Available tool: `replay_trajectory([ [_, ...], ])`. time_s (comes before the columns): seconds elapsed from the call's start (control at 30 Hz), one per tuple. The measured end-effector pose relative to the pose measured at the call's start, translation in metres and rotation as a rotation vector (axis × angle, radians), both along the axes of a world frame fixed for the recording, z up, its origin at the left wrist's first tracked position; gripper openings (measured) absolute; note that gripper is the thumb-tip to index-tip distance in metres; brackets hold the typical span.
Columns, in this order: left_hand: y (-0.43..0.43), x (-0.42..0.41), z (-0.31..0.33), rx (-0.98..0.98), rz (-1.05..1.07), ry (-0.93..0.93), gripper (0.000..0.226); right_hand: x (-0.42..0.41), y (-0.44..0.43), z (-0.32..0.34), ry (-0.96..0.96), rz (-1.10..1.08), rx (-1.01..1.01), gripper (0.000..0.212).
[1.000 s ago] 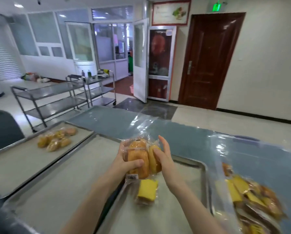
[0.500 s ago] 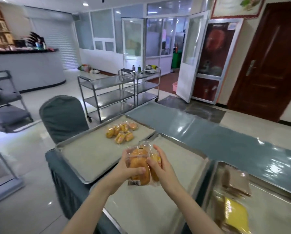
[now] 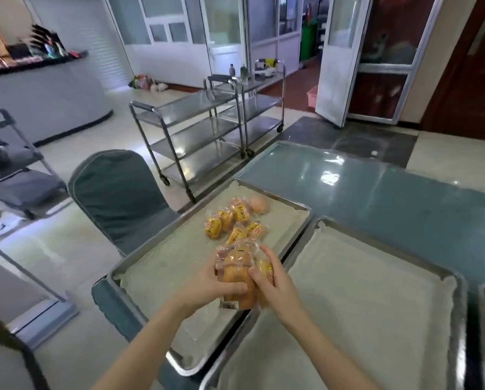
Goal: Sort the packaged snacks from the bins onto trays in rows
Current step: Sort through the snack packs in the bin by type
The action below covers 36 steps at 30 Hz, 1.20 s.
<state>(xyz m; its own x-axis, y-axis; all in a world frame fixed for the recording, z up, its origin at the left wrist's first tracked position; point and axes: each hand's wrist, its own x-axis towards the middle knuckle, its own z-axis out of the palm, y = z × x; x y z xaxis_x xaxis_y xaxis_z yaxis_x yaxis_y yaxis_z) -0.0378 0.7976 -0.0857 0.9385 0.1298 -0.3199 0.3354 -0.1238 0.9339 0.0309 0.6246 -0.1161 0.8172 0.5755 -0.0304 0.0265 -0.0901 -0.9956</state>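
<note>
Head view: both hands hold a cluster of clear-wrapped golden buns (image 3: 237, 280) above the near edge of the left tray (image 3: 162, 266); the left hand (image 3: 207, 285) clasps its side, thumb across the front, while the right hand (image 3: 275, 282) grips the yellow-labelled packet alongside. Beyond the fingertips, a loose pile of similar yellow-labelled snack packets (image 3: 235, 218) lies on that tray's liner, and right of the right hand sits a second lined tray (image 3: 376, 291).

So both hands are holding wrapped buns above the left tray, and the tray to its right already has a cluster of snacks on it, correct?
Not quite. The head view shows the right tray bare; the cluster of snacks lies on the left tray. The rest holds: left hand and right hand hold wrapped buns above that left tray.
</note>
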Motion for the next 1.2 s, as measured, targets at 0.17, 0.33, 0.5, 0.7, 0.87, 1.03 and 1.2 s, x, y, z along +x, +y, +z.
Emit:
replay_trajectory([
  [0.17,0.062,0.039,-0.037,0.01,-0.021,0.016,0.078,0.024,0.06,-0.036,0.049,-0.097,-0.075,0.058],
  [0.33,0.132,0.075,-0.079,-0.023,-0.124,0.001,0.094,0.036,0.128,-0.069,0.185,-0.249,-0.11,0.062],
  [0.5,0.203,0.097,-0.112,0.023,-0.181,0.015,0.111,0.043,0.201,-0.086,0.276,-0.359,-0.149,0.056],
  [0.7,0.252,0.106,-0.12,0.127,-0.219,0.144,0.138,0.051,0.248,-0.087,0.199,-0.443,-0.5,0.091],
  [0.87,0.261,0.1,-0.114,0.371,-0.068,-0.043,0.125,0.048,0.257,-0.086,0.082,-0.488,-0.672,0.098],
  [1.03,0.257,0.067,-0.117,0.777,-0.383,-0.427,0.082,0.025,0.252,-0.09,-0.198,-0.486,-0.678,0.059],
  [1.2,0.26,0.042,-0.133,0.838,-0.462,-0.459,0.085,0.0,0.242,-0.102,-0.422,-0.334,-0.76,0.063],
])
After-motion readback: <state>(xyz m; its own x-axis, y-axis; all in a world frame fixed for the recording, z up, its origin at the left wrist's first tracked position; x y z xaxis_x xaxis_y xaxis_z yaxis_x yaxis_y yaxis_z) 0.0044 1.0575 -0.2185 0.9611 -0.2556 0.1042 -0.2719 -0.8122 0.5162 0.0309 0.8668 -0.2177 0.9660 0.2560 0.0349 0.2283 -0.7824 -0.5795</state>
